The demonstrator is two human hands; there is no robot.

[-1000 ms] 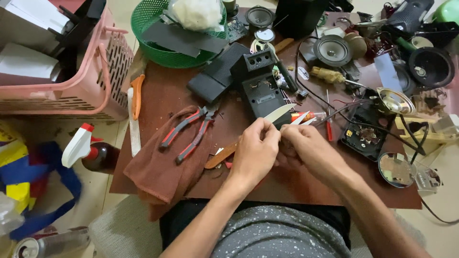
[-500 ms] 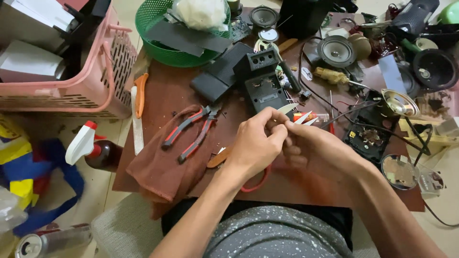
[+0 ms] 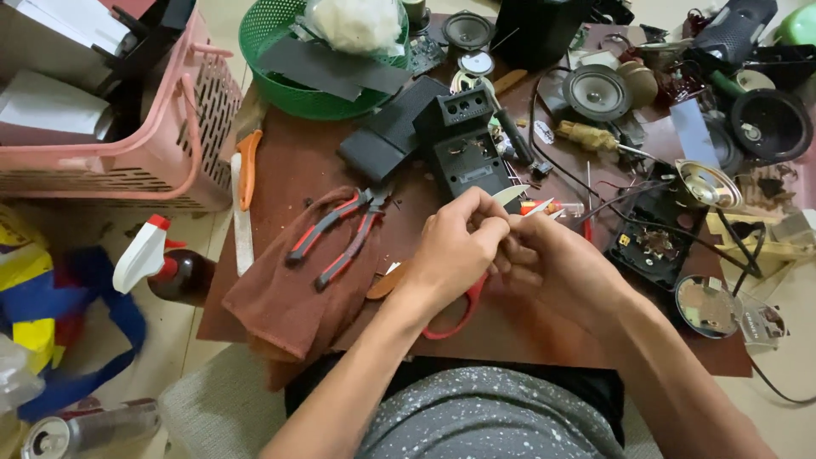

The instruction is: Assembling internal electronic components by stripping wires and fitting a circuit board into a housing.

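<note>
The dark brown wooden bench (image 3: pixel 280 170) is carrying a rust-brown cloth (image 3: pixel 293 302) with red-handled pliers (image 3: pixel 336 238) lying on it. The left hand (image 3: pixel 455 246) and right hand (image 3: pixel 557 268) are meeting, fingertips pressing together around something too small to identify, just above red-handled scissors (image 3: pixel 455 314). Fine fingertip work seems underway; steady, delicate control is needed.

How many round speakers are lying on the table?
4 that I can make out: a small speaker at the top middle, a grey speaker right of it, a black speaker at the far right, and a shiny speaker below. More may hide in the clutter.
</note>
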